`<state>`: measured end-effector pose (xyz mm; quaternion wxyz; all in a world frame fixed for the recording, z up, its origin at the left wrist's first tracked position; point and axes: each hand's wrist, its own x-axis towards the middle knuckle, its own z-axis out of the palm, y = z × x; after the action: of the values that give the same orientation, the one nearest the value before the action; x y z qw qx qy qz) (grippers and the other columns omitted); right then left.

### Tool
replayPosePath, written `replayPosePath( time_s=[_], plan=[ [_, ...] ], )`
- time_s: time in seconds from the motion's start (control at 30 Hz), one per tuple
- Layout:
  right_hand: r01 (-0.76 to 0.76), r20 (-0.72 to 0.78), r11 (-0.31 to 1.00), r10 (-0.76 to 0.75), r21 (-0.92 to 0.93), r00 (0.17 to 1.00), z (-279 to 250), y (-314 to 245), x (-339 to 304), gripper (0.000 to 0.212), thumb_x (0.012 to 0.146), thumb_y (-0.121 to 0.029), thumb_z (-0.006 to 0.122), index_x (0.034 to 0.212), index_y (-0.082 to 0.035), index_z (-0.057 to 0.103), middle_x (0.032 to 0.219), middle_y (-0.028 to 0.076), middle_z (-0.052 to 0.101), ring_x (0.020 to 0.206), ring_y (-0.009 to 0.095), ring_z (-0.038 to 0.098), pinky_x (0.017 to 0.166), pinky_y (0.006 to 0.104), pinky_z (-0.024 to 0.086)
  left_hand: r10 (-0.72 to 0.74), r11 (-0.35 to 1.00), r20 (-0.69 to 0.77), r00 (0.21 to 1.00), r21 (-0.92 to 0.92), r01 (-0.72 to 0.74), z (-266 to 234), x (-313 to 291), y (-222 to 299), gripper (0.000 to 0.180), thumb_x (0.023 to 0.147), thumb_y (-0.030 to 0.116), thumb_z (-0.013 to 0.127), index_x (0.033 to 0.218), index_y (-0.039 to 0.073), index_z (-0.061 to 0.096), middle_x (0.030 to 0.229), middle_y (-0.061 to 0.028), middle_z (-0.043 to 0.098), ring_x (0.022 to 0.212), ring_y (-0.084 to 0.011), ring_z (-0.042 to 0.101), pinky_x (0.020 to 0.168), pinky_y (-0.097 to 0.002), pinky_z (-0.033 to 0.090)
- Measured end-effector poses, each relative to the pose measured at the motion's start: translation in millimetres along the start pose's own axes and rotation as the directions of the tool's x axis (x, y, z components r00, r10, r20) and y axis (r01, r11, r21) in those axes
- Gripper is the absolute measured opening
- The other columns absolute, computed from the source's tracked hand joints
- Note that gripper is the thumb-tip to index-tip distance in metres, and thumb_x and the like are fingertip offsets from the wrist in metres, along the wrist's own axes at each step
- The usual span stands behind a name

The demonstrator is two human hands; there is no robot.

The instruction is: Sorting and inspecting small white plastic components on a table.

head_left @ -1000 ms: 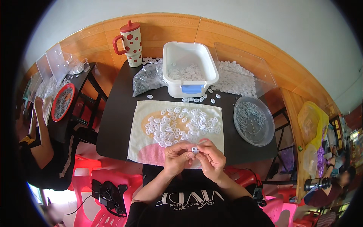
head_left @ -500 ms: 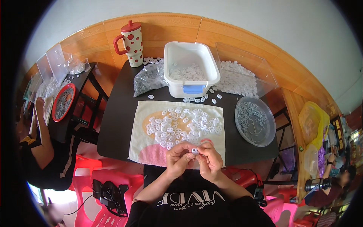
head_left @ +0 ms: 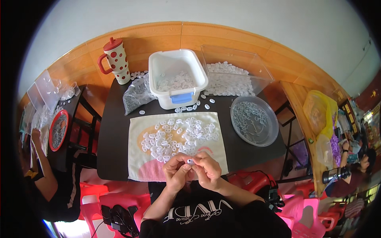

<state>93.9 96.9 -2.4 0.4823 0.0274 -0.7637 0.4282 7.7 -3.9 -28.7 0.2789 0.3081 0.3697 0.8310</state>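
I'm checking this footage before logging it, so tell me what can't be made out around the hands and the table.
Head view only:
- The small white piece between the left hand and right hand: too small to tell its shape, and the fingers cover most of it.
- Contents of the round clear bowl: grey bits, too fine to identify.
- Inside of the white tub: its front wall hides the lower part.
- The dark table: its near edge lies under the cloth and the hands.

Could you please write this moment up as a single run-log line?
left hand: pinching small white piece | right hand: pinching same piece | place: over cloth with loose white pieces | near: white tub
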Motion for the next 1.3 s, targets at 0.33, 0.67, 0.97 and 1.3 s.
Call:
replayPosePath(
  time_s=[0.33, 0.67, 0.97, 1.3],
  plan=[
    [-0.071, 0.158, 0.994, 0.058, 0.081, 0.986, -24, 9, 3, 0.018, 0.088, 0.010, 0.061, 0.106, 0.009, 0.057, 0.099, 0.016, 0.062, 0.079, 0.016, 0.060, 0.064, 0.0248, 0.048, -0.098, 0.993, -0.009, 0.995, 0.064, 0.099, 5, 3, 5, 0.016, 0.089, -0.006, 0.063, 0.104, -0.003, 0.065, 0.090, -0.0062, 0.065, 0.073, -0.0090, 0.060, 0.065, -0.0214, 0.048],
    [-0.184, 0.235, 0.983, 0.184, -0.020, 0.954, -51, 16, -2, 0.030, 0.073, 0.020, 0.057, 0.098, 0.004, 0.062, 0.095, 0.016, 0.064, 0.078, 0.020, 0.065, 0.065, 0.0272, 0.052, -0.195, 0.863, 0.070, 0.978, 0.485, 0.138, 18, 14, 16, 0.019, 0.085, -0.010, 0.063, 0.103, -0.004, 0.064, 0.089, -0.0054, 0.066, 0.076, -0.0097, 0.063, 0.066, -0.0240, 0.051],
    [0.048, 0.395, 0.950, 0.082, -0.308, 0.915, -55, 20, -9, 0.024, 0.066, 0.012, 0.066, 0.087, 0.001, 0.063, 0.092, 0.012, 0.063, 0.080, 0.030, 0.064, 0.066, 0.0364, 0.053, -0.096, 0.513, 0.225, 0.970, 0.846, -0.146, 21, 13, 22, 0.022, 0.072, -0.010, 0.061, 0.092, -0.003, 0.066, 0.088, -0.0178, 0.065, 0.077, -0.0356, 0.064, 0.068, -0.0394, 0.053],
    [0.088, 0.507, 0.950, 0.079, -0.299, 0.858, -61, 13, -7, 0.018, 0.066, 0.005, 0.064, 0.081, 0.000, 0.055, 0.096, 0.013, 0.055, 0.087, 0.032, 0.057, 0.071, 0.0396, 0.050, -0.016, 0.560, 0.365, 0.931, 0.774, -0.294, 11, 11, 20, 0.017, 0.073, -0.011, 0.063, 0.088, -0.004, 0.067, 0.089, -0.0161, 0.066, 0.079, -0.0326, 0.066, 0.068, -0.0369, 0.053]
  ],
)
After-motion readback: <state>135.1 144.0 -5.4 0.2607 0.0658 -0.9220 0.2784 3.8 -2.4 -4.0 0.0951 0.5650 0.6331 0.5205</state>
